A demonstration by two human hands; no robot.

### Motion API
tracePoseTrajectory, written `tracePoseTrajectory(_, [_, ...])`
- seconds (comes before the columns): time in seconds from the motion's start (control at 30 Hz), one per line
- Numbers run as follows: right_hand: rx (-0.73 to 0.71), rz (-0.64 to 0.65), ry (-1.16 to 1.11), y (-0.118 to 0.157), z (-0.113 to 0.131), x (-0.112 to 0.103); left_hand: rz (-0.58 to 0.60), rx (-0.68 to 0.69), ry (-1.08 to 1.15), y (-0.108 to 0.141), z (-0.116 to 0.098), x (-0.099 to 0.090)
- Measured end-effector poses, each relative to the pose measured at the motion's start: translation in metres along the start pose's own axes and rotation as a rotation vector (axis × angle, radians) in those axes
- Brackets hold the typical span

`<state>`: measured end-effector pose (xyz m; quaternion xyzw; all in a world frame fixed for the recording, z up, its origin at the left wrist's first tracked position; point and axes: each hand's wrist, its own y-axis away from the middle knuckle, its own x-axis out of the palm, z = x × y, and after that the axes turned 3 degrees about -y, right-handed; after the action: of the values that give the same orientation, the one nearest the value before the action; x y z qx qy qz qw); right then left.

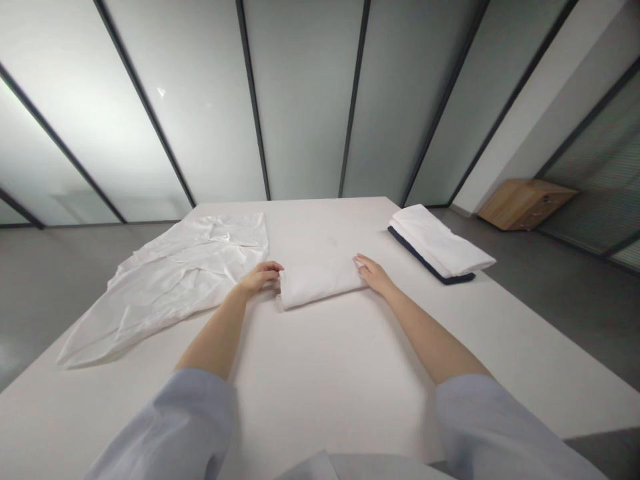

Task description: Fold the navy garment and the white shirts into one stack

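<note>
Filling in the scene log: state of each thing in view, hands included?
Centre white cloth: folded, flat on table
Left hand: at its left end, grip unclear
Right hand: open, on its right end
Left white cloth: spread, wrinkled
Right white cloth: folded, on dark cloth
Dark cloth: mostly covered
Wooden cabinet: drawers look shut

There is one left hand (263, 275), one right hand (374, 273), one desk (330, 373), one folded cloth (317, 281) between the hands, one loose cloth (185, 270) at left, one cloth pile (440, 243) and one wooden cabinet (525, 200) at right.
</note>
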<state>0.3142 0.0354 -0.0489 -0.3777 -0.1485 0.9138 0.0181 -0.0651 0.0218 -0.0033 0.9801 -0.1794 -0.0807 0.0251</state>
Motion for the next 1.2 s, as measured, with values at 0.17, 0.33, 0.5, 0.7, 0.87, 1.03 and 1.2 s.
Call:
tracePoseTrajectory(0.17, [-0.006, -0.007, 0.006, 0.0, -0.001, 0.0, -0.02, 0.035, -0.008, -0.003, 0.003, 0.002])
tracePoseTrajectory(0.33, [-0.008, -0.033, 0.041, -0.001, -0.004, 0.003, -0.234, 0.152, -0.124, -0.014, 0.013, 0.01])
tracePoseTrajectory(0.5, [-0.019, -0.054, 0.061, -0.001, -0.005, 0.006, -0.322, 0.102, -0.189, -0.014, 0.01, 0.013])
tracePoseTrajectory(0.7, [-0.012, -0.042, 0.064, -0.001, -0.004, 0.004, -0.194, 0.108, -0.231, -0.004, -0.001, 0.015])
tracePoseTrajectory(0.87, [-0.01, -0.038, 0.073, 0.001, 0.0, 0.003, -0.19, 0.109, -0.309, -0.007, 0.006, 0.018])
tracePoseTrajectory(1.03, [-0.033, -0.041, 0.165, 0.005, 0.011, -0.002, -0.353, 0.133, -0.477, -0.016, 0.013, 0.017])
tracePoseTrajectory(1.2, [-0.122, -0.054, 0.292, 0.01, 0.021, -0.006, -0.492, 0.193, -0.538, -0.016, 0.013, 0.013])
